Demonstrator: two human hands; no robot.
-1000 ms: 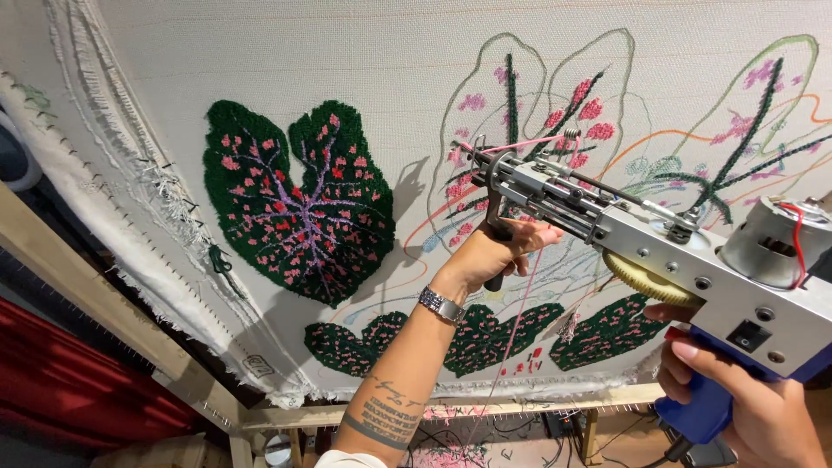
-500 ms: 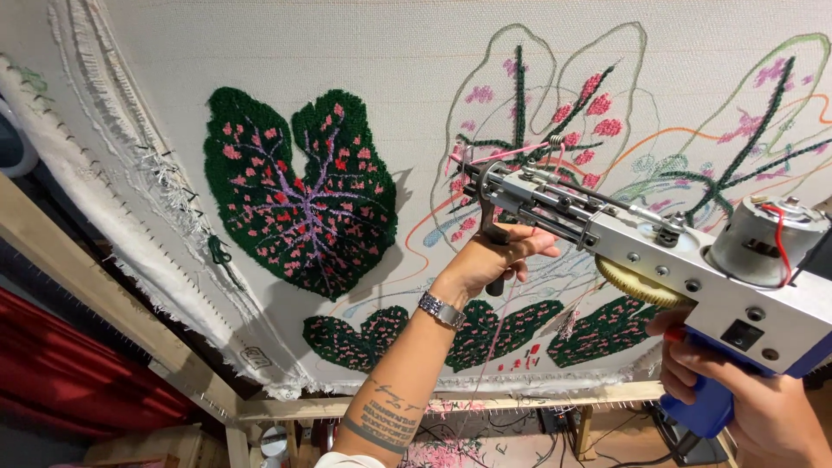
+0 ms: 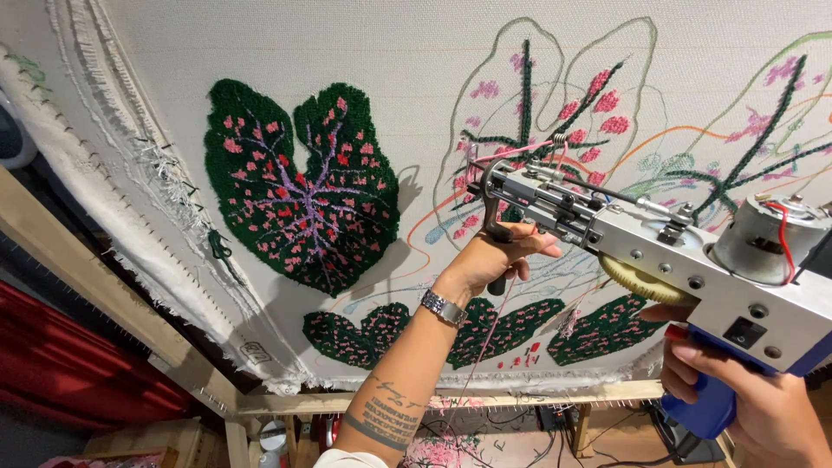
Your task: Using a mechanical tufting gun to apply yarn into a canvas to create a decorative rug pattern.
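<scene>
The left hand [image 3: 494, 260] is closed around the front handle [image 3: 497, 227] of the tufting gun [image 3: 659, 251]. The right hand [image 3: 754, 403] is wrapped tight on its blue grip [image 3: 706, 407], near the cloth [image 3: 347, 52].

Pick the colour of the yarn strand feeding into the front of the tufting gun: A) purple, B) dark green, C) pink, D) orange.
C: a thin pink strand runs into the needle end of the tufting gun, which the left hand holds by the front handle and the right hand by the blue grip.
</scene>
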